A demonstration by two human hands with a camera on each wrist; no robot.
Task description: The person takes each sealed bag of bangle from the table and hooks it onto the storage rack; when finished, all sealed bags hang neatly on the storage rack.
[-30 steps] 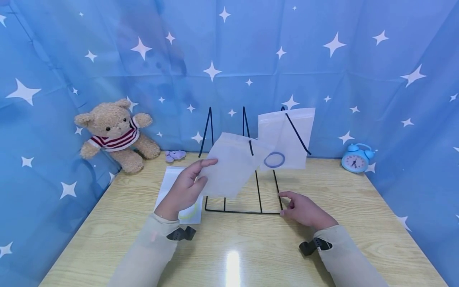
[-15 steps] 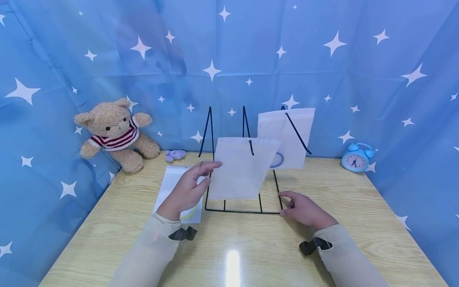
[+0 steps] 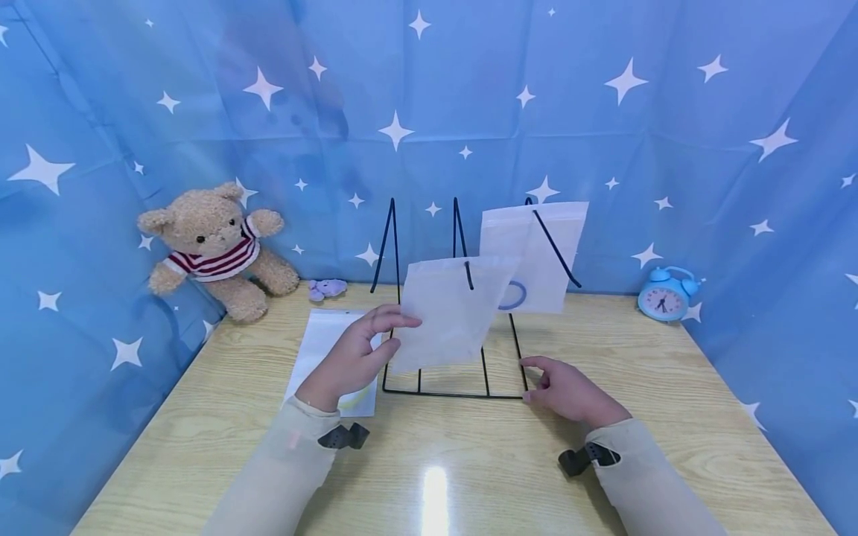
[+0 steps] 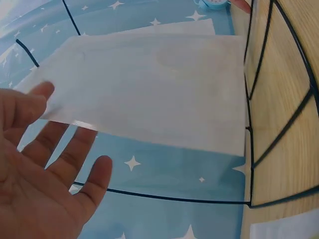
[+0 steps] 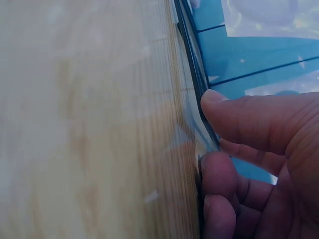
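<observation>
A black wire display rack (image 3: 439, 395) with three sloping hooks stands mid-table. A white translucent zip bag (image 3: 445, 313) hangs from its middle hook, slightly tilted. My left hand (image 3: 355, 353) is at this bag's left edge, index finger and thumb stretched toward it. In the left wrist view, the bag's edge lies between the thumb and loosely spread fingers, with no firm pinch visible. My right hand (image 3: 570, 391) holds the rack's front right base corner, thumb and curled fingers against the bar. Another white bag (image 3: 536, 257) with a blue ring (image 3: 513, 295) hangs on the right hook, partly covered.
A white bag (image 3: 325, 335) with a yellow ring (image 3: 355, 400) lies flat left of the rack, partly under my left hand. Behind are a teddy bear (image 3: 214, 246), a small purple toy (image 3: 327, 289) and, at right, a blue alarm clock (image 3: 663, 298). A starry curtain surrounds the table.
The bag on the middle hook has swung from a strong tilt to hang straighter. My left hand has shifted slightly right along its edge. The right hand stays on the rack corner.
</observation>
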